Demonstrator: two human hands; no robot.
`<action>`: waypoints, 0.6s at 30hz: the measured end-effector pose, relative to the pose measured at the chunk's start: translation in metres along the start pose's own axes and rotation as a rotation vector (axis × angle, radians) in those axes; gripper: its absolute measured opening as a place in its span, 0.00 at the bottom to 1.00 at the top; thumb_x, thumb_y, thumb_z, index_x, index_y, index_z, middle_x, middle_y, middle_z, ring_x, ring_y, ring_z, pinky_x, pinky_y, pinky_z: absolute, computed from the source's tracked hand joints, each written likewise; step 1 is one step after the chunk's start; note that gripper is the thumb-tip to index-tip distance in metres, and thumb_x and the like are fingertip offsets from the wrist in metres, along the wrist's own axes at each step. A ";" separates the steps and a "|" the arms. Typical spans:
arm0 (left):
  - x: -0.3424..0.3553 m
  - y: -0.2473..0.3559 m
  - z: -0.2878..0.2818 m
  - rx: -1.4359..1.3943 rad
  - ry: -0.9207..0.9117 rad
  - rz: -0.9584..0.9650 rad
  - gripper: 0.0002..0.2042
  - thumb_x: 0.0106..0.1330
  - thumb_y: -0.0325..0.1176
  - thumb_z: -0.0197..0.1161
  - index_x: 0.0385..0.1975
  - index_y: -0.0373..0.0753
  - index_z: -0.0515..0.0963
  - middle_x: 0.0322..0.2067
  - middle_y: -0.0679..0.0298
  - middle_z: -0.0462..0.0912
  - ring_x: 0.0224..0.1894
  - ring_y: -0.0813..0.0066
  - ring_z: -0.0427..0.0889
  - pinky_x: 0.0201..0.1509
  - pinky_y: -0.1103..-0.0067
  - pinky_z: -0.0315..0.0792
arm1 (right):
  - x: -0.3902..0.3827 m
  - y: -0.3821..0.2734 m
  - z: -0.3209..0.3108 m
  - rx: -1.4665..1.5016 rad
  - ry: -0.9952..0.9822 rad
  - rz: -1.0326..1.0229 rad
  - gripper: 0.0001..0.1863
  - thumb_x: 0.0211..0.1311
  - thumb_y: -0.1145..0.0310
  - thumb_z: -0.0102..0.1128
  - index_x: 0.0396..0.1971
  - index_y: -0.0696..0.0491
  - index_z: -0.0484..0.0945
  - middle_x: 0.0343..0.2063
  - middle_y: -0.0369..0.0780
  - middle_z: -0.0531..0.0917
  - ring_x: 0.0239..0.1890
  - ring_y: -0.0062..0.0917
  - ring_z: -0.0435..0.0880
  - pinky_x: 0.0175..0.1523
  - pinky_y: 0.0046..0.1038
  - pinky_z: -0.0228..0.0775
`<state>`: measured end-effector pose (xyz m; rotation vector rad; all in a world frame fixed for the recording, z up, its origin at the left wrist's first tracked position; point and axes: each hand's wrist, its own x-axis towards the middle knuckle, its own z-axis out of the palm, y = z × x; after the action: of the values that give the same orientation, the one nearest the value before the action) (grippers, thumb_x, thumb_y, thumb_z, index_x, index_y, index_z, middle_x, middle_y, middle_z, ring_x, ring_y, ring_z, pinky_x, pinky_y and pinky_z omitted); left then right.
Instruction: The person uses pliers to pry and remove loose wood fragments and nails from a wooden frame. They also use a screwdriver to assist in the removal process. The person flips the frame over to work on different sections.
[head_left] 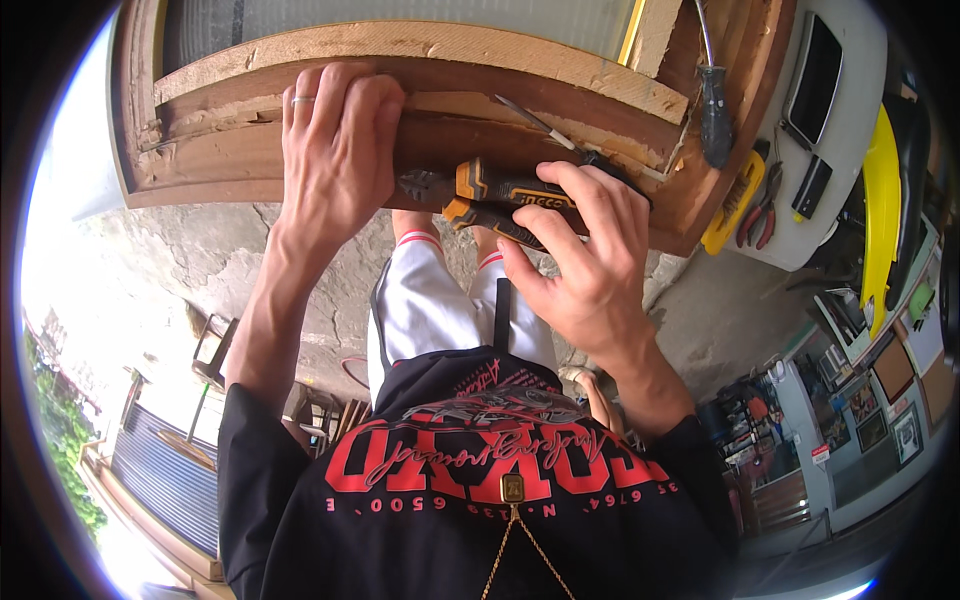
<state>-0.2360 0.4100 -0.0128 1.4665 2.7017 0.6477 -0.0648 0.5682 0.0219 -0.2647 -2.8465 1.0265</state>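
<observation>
The right hand (590,255) has its grip clamped on the orange-and-black handles of the pliers (520,203), fingers on the upper handle and thumb below. The pliers lie across the near edge of the wooden frame (230,185), their head pointing left toward the left hand (342,150); whether their jaws bite on anything I cannot tell. The left hand, a ring on one finger, rests on the frame with its fingers curled over the wood; what its grip closes on, if anything, is hidden beneath it, so I cannot tell. Around the hands the wood is chipped and splintered, and a pale strip (420,42) runs between them and the pane (400,18). Just beyond the right hand lies a thin tool (562,140), its metal shaft pointing up and left and its dark handle partly covered by the fingers. Farther right, a screwdriver (715,115) lies on the frame with its handle toward the person. Beside the frame, a pale surface (775,238) carries a yellow brush (735,205), red-handled cutters (762,207) and a phone (815,80). Below the frame, cracked concrete (690,290) shows around the person's white shorts (435,310).
</observation>
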 end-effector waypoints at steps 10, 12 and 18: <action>-0.011 0.006 -0.018 -0.333 -0.010 -0.313 0.04 0.66 0.25 0.55 0.36 0.33 0.74 0.35 0.58 0.81 0.34 0.73 0.79 0.40 0.78 0.72 | 0.003 0.004 -0.001 0.101 0.191 0.061 0.10 0.51 0.69 0.66 0.31 0.56 0.78 0.40 0.44 0.77 0.41 0.37 0.76 0.44 0.35 0.66; -0.008 0.008 -0.020 -0.387 0.009 -0.394 0.05 0.66 0.25 0.55 0.39 0.33 0.75 0.34 0.59 0.82 0.34 0.76 0.79 0.38 0.80 0.72 | 0.008 0.010 -0.006 0.061 0.197 0.139 0.08 0.52 0.72 0.64 0.32 0.56 0.77 0.36 0.42 0.76 0.38 0.37 0.76 0.43 0.37 0.66; 0.010 0.008 -0.017 -0.255 0.005 -0.118 0.07 0.58 0.24 0.62 0.37 0.37 0.78 0.28 0.61 0.81 0.30 0.65 0.79 0.38 0.74 0.72 | 0.019 0.016 -0.018 -0.077 0.092 0.264 0.08 0.51 0.72 0.63 0.32 0.57 0.78 0.28 0.39 0.77 0.34 0.36 0.77 0.40 0.34 0.67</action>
<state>-0.2382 0.4155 0.0077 1.2381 2.5668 0.9461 -0.0781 0.5954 0.0263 -0.6915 -2.8229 0.9176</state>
